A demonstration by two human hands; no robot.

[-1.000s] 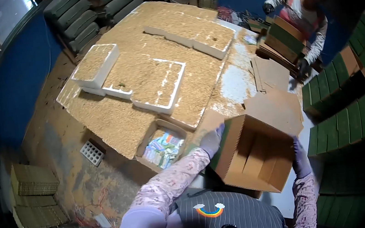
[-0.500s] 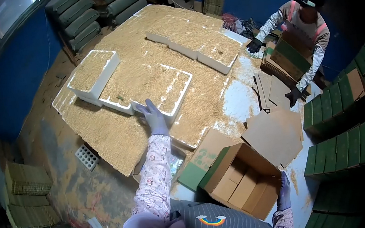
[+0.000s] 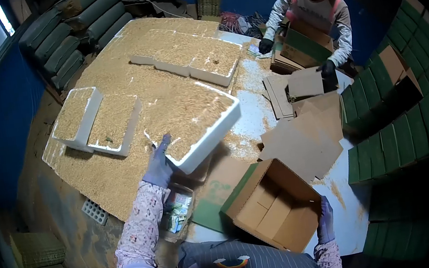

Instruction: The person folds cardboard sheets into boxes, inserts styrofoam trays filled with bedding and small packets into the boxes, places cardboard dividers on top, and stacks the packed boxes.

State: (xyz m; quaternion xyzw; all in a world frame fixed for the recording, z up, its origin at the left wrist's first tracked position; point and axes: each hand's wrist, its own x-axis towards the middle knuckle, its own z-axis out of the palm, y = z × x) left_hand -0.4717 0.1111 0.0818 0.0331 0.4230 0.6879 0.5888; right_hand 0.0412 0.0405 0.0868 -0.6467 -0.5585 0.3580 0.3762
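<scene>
My left hand [image 3: 159,163], in a purple glove, grips the near left corner of a white foam tray [image 3: 209,134] topped with tan grain-like material; the tray is tilted above the heap. My right hand [image 3: 325,220], gloved too, holds the right edge of an open, empty cardboard box [image 3: 275,204] near my apron. Left of this box lies a green and brown cardboard flap [image 3: 217,198]. Below my left wrist, a small carton [image 3: 178,209] holds colourful packets.
Across the table, a person [image 3: 317,6] in black gloves handles cardboard. More filled trays [image 3: 110,126] rest on the grainy surface [image 3: 89,169]. Green boxes [image 3: 383,95] line the right side. Flat cardboard sheets [image 3: 302,141] lie mid-table. Green sacks [image 3: 51,47] are stacked at the back left.
My left hand has left the box and taken hold of the foam tray, which has moved up and right, away from its neighbours. My right hand stays on the box. The co-worker has shifted some cardboard.
</scene>
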